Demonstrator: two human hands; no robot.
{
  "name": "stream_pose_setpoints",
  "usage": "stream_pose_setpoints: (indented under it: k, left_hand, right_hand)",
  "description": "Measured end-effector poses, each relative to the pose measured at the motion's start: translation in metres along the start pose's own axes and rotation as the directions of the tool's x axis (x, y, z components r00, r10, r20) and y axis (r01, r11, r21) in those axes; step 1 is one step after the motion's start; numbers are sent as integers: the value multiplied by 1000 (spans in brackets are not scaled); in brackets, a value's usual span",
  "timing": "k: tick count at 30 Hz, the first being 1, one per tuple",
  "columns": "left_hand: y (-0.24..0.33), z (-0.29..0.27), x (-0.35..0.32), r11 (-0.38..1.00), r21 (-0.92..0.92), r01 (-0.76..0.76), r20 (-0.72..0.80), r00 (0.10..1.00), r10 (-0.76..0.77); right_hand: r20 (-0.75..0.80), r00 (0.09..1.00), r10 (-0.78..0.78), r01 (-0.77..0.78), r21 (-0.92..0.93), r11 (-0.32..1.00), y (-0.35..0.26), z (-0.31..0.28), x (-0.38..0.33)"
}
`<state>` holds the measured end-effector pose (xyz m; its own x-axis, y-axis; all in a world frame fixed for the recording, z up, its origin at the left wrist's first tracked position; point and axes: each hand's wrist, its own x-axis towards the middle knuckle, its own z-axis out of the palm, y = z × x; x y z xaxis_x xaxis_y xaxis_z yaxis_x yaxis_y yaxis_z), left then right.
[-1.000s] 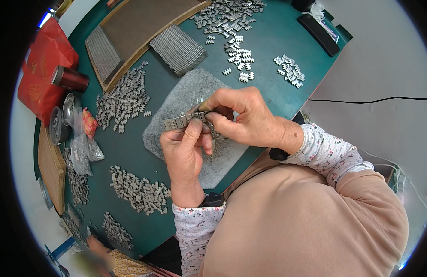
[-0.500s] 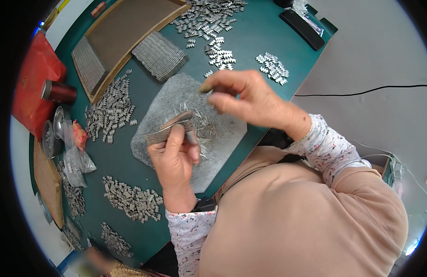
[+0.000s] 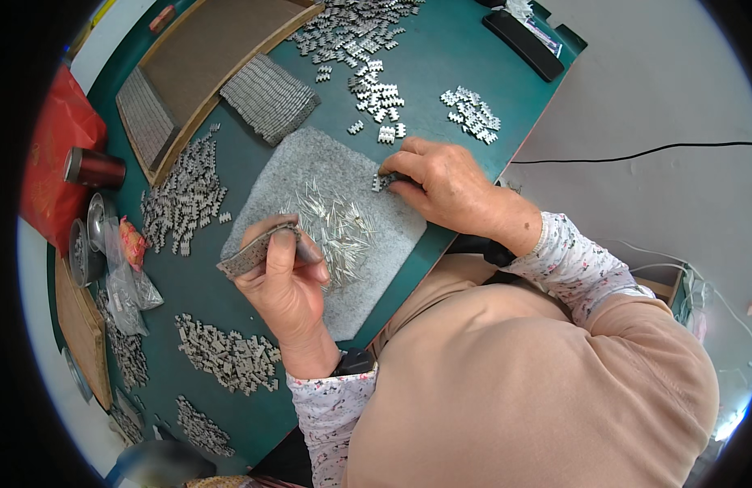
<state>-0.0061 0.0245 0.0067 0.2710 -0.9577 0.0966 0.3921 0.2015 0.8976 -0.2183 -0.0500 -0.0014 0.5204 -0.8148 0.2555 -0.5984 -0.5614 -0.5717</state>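
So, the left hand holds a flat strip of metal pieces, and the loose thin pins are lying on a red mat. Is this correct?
The mat's colour is wrong: in the head view, the loose thin pins lie on a grey mat. The left hand does hold a flat strip of metal pieces.

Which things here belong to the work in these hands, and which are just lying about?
Seemingly part of the work:
metal strip in the left hand
small link piece at the right hand
thin pins
grey mat

Probably just lying about:
red bag
dark red flask
black oblong case
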Motion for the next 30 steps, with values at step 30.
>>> stream_pose_setpoints:
  k: [30]
  left_hand:
    - [-7,8,2,968,149,200,-59,979,-193]
  right_hand:
    - [1,1000,25,-21,554,833,-43,13,24]
